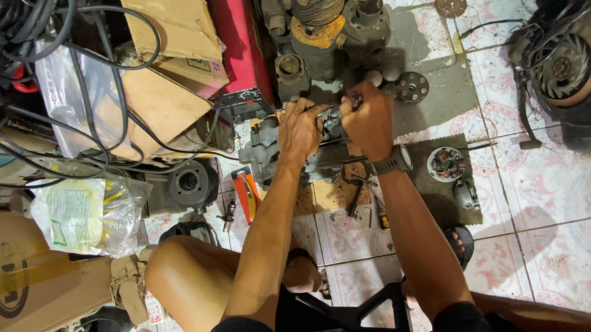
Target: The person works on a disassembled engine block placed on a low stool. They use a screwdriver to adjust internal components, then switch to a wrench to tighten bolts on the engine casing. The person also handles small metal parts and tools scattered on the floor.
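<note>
Fingers (309, 113) of the left hand (299, 127) are curled tightly round the near end of a small dark metal part (330, 121), and the right hand (369, 119) is closed over its far end, so that the part is gripped between both hands just above a grey engine casing (264, 151). The casing is set on a piece of brown cardboard (331, 193) laid on the tiled floor (540, 196), with loose tools scattered on the cardboard under the forearms. An orange-handled cutter (246, 192) is seen just left of the cardboard, and a round coil plate (446, 163) lies on a dark mat (434, 192) to the right. Open floor is found only on the right, between the mat and a fan-cooled engine (569, 62) at the upper right edge. Beyond the hands the way is closed by finned cylinders (328, 28) and a red tank (238, 37). The left side is crowded with cardboard boxes (169, 21), tangled black cables (30, 15) and a clear plastic bag (84, 213) in which printed paper packets are held.
</note>
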